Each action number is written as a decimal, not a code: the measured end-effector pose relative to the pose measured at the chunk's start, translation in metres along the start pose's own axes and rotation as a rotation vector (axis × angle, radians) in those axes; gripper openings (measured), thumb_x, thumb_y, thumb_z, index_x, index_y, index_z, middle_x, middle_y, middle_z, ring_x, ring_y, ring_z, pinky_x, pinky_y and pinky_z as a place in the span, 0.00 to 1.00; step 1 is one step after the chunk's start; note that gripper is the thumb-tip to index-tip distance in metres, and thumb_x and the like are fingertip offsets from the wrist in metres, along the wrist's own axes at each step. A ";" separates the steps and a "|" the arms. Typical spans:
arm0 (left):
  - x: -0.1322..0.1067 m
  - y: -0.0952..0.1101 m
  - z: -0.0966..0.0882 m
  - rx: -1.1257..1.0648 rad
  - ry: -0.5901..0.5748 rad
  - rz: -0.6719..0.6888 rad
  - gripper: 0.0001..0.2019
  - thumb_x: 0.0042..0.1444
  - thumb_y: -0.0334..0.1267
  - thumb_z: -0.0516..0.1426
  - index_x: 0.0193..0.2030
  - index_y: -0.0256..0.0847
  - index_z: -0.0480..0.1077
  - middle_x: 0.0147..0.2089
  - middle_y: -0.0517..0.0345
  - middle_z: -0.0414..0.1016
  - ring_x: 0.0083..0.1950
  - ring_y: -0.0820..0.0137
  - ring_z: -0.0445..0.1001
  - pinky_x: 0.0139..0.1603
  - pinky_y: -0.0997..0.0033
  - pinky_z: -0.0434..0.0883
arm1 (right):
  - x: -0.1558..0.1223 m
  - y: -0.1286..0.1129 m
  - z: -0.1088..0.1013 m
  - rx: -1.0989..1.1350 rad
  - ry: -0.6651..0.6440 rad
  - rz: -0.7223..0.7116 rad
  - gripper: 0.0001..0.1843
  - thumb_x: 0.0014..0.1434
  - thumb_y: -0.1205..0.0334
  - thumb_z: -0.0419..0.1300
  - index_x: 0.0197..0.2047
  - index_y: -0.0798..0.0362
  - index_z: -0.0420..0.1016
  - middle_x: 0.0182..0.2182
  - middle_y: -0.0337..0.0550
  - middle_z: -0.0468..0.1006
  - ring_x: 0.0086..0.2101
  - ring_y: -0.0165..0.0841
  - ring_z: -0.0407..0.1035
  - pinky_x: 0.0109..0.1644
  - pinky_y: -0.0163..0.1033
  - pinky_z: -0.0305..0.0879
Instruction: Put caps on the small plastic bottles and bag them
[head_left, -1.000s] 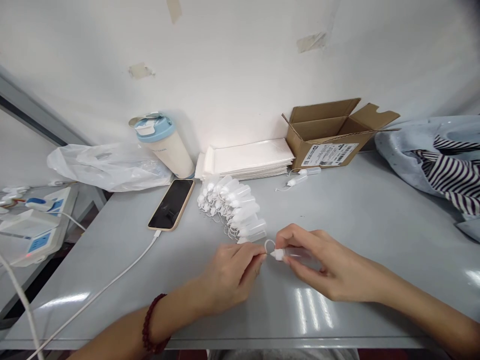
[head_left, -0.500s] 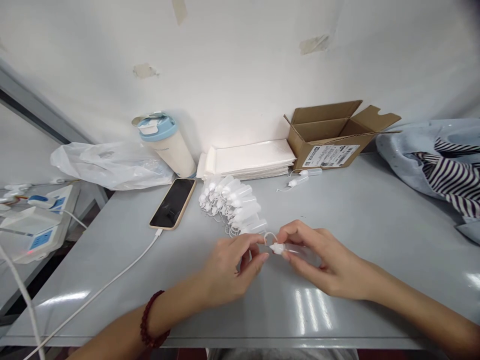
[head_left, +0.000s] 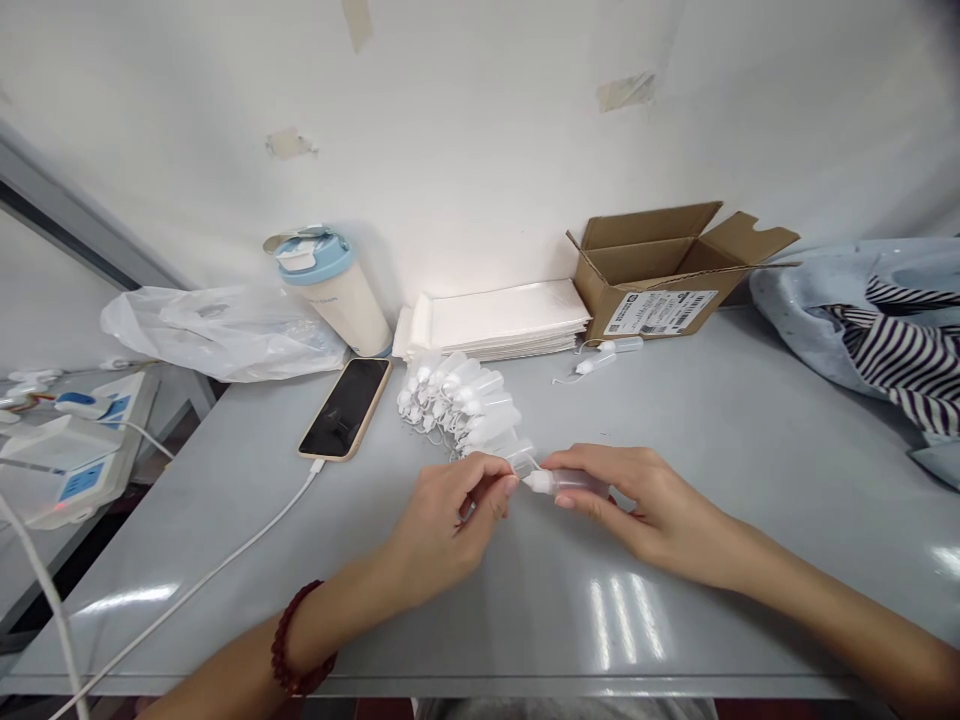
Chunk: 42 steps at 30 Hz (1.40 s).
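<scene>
A small translucent squeeze bottle [head_left: 576, 483] with a white nozzle lies level between the thumb and fingers of my right hand [head_left: 645, 500], its nozzle pointing left. My left hand [head_left: 454, 515] is pinched at the nozzle's tip, thumb against index finger. A thin white strap arches from the bottle's neck toward those fingertips; the piece at its end is hidden between them. Just behind my left fingertips, a pile of similar bottles [head_left: 480, 400] lies in overlapping rows on the table. Two more such bottles [head_left: 600, 358] lie apart, in front of the cardboard box.
Along the wall stand a plastic bag [head_left: 217, 330], a cream tumbler [head_left: 349, 305], a stack of white packets [head_left: 502, 315] and an open cardboard box [head_left: 660, 270]. A phone [head_left: 345, 408] charges on a white cable [head_left: 225, 552]. Striped cloth [head_left: 900, 340] lies at right.
Both hands have shifted slightly left and the bottle has moved toward the pile. My right fingers now wrap further round it, and my left fingertips have come closer together.
</scene>
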<state>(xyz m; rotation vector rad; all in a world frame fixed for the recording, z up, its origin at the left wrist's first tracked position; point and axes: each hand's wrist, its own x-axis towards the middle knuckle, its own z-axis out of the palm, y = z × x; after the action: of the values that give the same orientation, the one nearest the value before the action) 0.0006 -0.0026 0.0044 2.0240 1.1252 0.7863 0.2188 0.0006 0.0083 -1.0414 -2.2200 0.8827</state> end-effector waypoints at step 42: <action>-0.005 -0.002 0.009 0.090 0.054 0.121 0.09 0.61 0.29 0.48 0.31 0.38 0.65 0.22 0.65 0.66 0.21 0.78 0.61 0.23 0.79 0.61 | -0.003 0.007 0.018 -0.097 0.159 -0.260 0.11 0.64 0.68 0.51 0.50 0.53 0.64 0.35 0.46 0.75 0.31 0.31 0.70 0.32 0.35 0.66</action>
<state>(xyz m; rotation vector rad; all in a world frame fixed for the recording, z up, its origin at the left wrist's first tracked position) 0.0036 -0.0088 -0.0035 2.1736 1.0937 0.8689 0.2113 -0.0048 -0.0092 -0.8101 -2.2169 0.5651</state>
